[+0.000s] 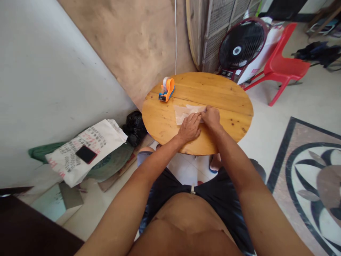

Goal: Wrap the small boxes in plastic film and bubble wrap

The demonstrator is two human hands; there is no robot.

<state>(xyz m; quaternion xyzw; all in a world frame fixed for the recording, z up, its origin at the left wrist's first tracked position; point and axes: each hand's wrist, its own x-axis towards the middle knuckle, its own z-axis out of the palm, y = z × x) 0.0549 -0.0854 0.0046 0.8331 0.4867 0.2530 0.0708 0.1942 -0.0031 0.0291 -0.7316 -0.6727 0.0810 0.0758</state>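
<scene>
A thin, translucent whitish sheet (pixel 181 113), which looks like a plastic bag, lies crumpled on the round wooden table (pixel 229 92). My left hand (pixel 189 127) rests on the near part of it, fingers stretched out and pointing toward the right hand. At the right end of the sheet, my right hand (pixel 211 116) is closed with its fingertips bunched on the edge. What lies under the meeting fingertips is hidden. Toward the back left of the table stands an orange and blue tape dispenser (pixel 167 89) with a roll of tape in it, apart from both hands.
Left of the table, a phone (pixel 86 154) lies on a white printed sack (pixel 106 137), with a black plastic bag (pixel 134 126) beside it. A fan (pixel 242 42) and a red chair (pixel 286 67) stand at the back right. My legs are below the table's near edge.
</scene>
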